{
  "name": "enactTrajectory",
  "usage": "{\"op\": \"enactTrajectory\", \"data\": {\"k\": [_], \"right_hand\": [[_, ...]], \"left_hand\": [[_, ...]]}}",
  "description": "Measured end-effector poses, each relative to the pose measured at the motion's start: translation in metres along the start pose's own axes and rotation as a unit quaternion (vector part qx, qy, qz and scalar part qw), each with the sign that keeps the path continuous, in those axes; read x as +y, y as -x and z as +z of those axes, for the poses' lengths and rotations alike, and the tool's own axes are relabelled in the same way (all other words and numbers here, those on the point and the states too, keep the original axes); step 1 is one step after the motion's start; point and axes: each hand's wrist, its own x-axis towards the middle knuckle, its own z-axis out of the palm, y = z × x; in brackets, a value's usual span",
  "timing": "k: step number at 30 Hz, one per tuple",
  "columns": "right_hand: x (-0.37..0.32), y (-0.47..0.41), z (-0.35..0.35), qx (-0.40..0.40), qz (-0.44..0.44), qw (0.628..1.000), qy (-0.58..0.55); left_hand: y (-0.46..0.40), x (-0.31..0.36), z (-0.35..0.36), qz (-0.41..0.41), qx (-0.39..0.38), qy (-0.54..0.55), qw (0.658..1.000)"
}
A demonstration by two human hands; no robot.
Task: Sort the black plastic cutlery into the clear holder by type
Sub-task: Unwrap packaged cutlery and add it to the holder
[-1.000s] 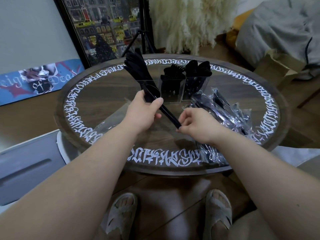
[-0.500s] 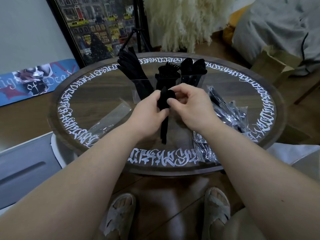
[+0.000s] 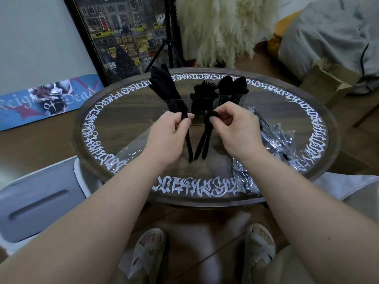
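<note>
Cutlery (image 3: 203, 144) probably spoons, pinched | round glass table (image 3: 131, 124) | wood floor (image 3: 30, 144)

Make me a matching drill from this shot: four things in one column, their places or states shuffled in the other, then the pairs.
Things:
1. single black plastic utensil
2. pair of black plastic utensils
3. crinkled clear plastic wrappers
4. clear three-compartment holder

Places or states:
A. lying on the table's right side
B. pinched by the left hand
C. standing beyond both hands, filled with cutlery
D. pinched by the right hand

Pairs: 1-B, 2-D, 3-A, 4-C
</note>
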Motion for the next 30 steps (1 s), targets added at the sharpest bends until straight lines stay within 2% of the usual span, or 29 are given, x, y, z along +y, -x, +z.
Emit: {"op": "enactTrajectory", "data": {"k": [4,8,14,19,22,25,28,30], "right_hand": [[-0.01,0.0,-0.007,0.033,-0.004,0.999,-0.019],[-0.022,-0.01,-0.016,0.067,-0.011,0.997,-0.023],[-0.037,-0.038,-0.029,0.107,-0.004,0.994,-0.028],[-0.035,-0.052,-0.032,0.085,-0.003,0.996,-0.014],[-0.025,-0.059,-0.03,0.063,0.002,0.998,0.003],[-0.019,-0.067,-0.026,0.026,0.01,1.0,0.009],[-0.016,-0.073,-0.022,0.0,0.016,1.0,-0.002],[-0.016,-0.077,-0.02,-0.006,0.019,1.0,-0.01]], "left_hand": [[0.003,0.011,-0.016,0.021,0.079,-0.012,0.997],[-0.014,0.028,-0.041,0.039,0.11,-0.055,0.992],[-0.058,0.055,-0.078,0.125,0.166,-0.15,0.967],[-0.083,0.038,-0.066,0.075,0.123,-0.196,0.97],[-0.096,0.019,-0.053,0.019,0.042,-0.251,0.967],[-0.102,0.004,-0.042,-0.012,-0.049,-0.313,0.949],[-0.102,0.005,-0.04,-0.029,-0.045,-0.312,0.948],[-0.096,0.012,-0.039,0.007,-0.004,-0.283,0.959]]}}
